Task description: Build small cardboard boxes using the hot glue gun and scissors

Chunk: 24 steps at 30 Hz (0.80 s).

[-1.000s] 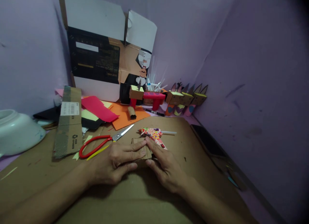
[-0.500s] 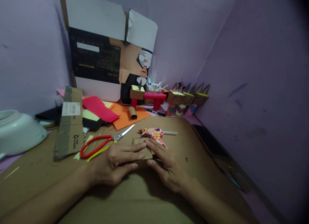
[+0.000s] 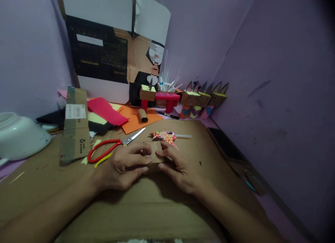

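My left hand [image 3: 123, 168] and my right hand [image 3: 178, 169] meet at the middle of a brown cardboard sheet [image 3: 146, 208]. Both pinch a small brown cardboard piece [image 3: 155, 153], with fingers curled on its edges and thumbs underneath. Just beyond the piece lies a glue gun wrapped in patterned paper [image 3: 164, 136], its clear stick pointing right. Red-handled scissors [image 3: 112, 149] lie to the left of my left hand, blades pointing towards the glue gun.
A taped cardboard strip [image 3: 75, 124] and a white bowl [image 3: 18, 135] sit at left. Coloured paper sheets [image 3: 115, 114], a small cardboard tube [image 3: 142, 115], paper-box figures [image 3: 201, 101] and a large printed box flap [image 3: 110, 51] stand at the back. A dark flat object [image 3: 226, 149] lies right.
My fingers have gone from lying flat on the cardboard piece to curling and pinching it, lifting its edge. The view has tilted slightly downward.
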Motion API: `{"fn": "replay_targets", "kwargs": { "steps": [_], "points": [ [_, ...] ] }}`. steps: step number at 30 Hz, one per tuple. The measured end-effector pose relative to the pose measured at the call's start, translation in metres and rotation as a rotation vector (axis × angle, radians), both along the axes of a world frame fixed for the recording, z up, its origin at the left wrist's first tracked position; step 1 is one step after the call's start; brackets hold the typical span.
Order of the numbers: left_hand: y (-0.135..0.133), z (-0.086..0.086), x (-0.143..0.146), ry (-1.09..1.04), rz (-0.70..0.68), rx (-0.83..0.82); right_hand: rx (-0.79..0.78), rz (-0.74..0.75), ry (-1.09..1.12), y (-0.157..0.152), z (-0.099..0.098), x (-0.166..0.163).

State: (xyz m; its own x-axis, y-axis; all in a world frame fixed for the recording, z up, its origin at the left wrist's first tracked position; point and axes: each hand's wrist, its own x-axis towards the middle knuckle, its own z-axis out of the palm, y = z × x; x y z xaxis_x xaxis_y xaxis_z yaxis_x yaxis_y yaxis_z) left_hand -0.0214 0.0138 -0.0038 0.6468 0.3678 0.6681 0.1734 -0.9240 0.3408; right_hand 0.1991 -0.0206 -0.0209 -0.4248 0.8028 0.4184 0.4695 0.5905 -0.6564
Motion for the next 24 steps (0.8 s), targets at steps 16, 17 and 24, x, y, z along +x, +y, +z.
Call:
{"fn": "replay_targets", "kwargs": {
  "steps": [16, 17, 24],
  "points": [
    [0.0003, -0.0028, 0.0015, -0.034, -0.036, -0.002, -0.015, -0.004, -0.020, -0.0010, 0.0040, -0.0010],
    [0.0002, -0.0033, 0.0012, -0.032, -0.030, -0.001, -0.019, -0.003, -0.017, -0.0011, 0.0043, -0.0010],
    [-0.0008, -0.0014, 0.0005, -0.022, -0.004, -0.018, -0.035, -0.021, -0.006, -0.0009, 0.0023, -0.0001]
  ]
}}
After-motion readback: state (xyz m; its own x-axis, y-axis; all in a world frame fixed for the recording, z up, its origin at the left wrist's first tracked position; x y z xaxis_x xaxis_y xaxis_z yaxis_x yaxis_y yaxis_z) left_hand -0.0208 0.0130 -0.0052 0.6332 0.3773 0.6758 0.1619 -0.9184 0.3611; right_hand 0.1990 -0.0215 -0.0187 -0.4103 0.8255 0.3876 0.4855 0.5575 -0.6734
